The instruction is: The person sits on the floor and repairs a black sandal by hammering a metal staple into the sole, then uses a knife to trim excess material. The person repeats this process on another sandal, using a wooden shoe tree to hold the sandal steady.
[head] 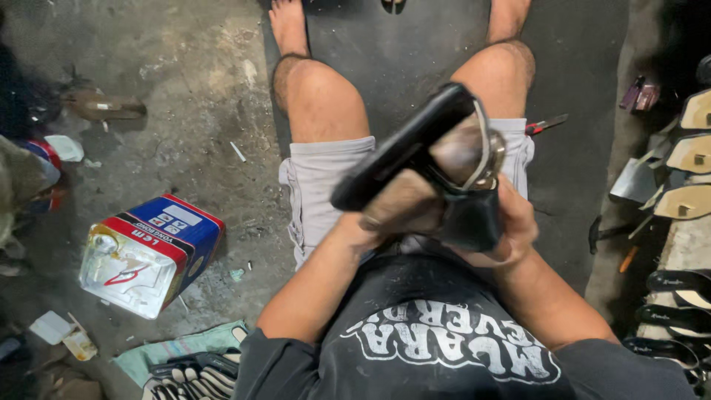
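- Holding a black shoe (404,152) above the lap, both hands work close together over the knees.
- The left hand (396,204) has its grip clamped on the shoe from below, sole side up.
- The right hand (511,226) has its grip closed around the dark upper part by the metal buckle (485,144).
- A square tin can (152,252) lies tilted on the concrete floor (192,96), well apart to the left.
- Pale shoe soles (685,174) are lined up at the right edge.
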